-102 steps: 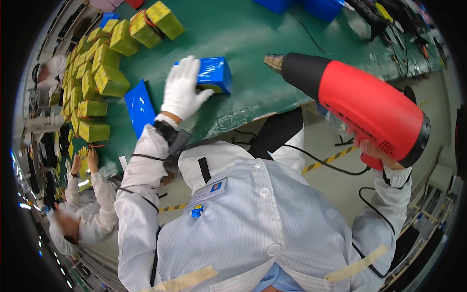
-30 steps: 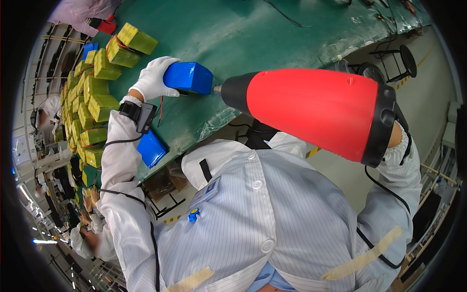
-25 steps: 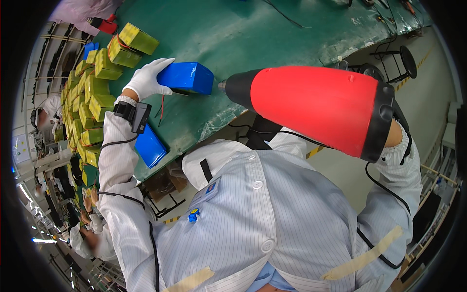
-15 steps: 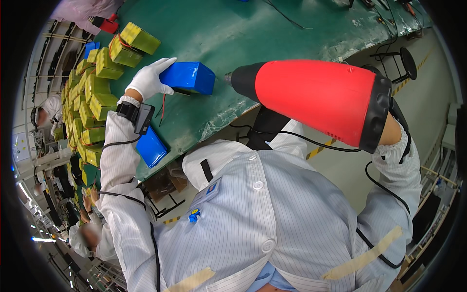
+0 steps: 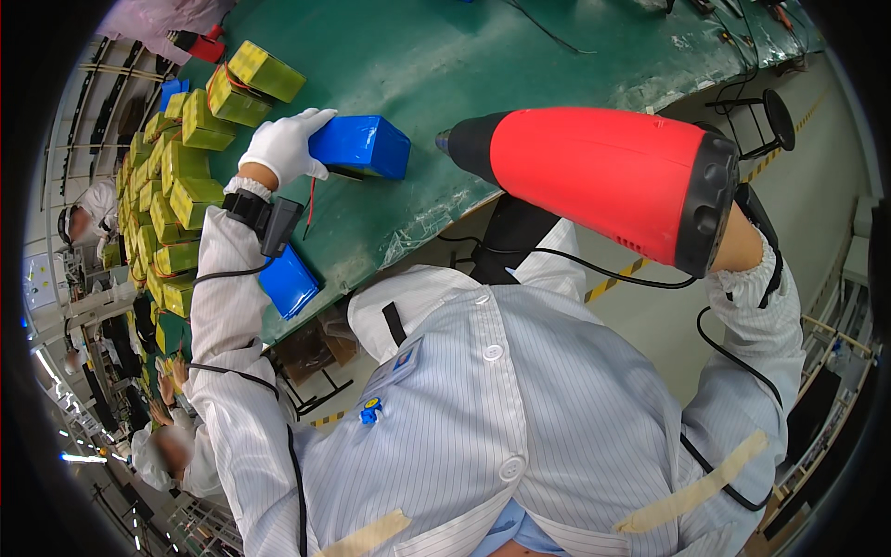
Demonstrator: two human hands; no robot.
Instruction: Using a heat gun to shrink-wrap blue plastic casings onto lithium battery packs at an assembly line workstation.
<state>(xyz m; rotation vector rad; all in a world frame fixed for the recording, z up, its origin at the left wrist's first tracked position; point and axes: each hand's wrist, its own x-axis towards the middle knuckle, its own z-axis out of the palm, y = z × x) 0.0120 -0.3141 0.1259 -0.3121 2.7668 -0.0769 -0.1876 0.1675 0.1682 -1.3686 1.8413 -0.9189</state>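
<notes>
My left hand [image 5: 281, 148], in a white glove, grips the left end of a blue-wrapped, box-shaped battery pack [image 5: 360, 145] resting on the green tabletop. Thumb and fingers lie on either side of that end. A red lead hangs down beside the glove. On the right, a red and black heat gun [image 5: 594, 181] is held up with its nozzle toward the pack, a short gap between them. The gun's body hides the fingers of my right hand [image 5: 736, 243]; only the wrist shows behind its rear cap.
Stacked yellow-wrapped packs [image 5: 190, 167] fill the table's left side. Flat blue sleeves [image 5: 290, 280] lie at the near edge. A black cable [image 5: 594, 267] runs below the gun. A black stool [image 5: 778, 121] stands beyond the table at right. Other people [image 5: 176, 450] work at far left.
The heat gun has tilted slightly, its nozzle drawing a little to the right and its rear end shifting left. My left hand and the blue pack have barely moved.
</notes>
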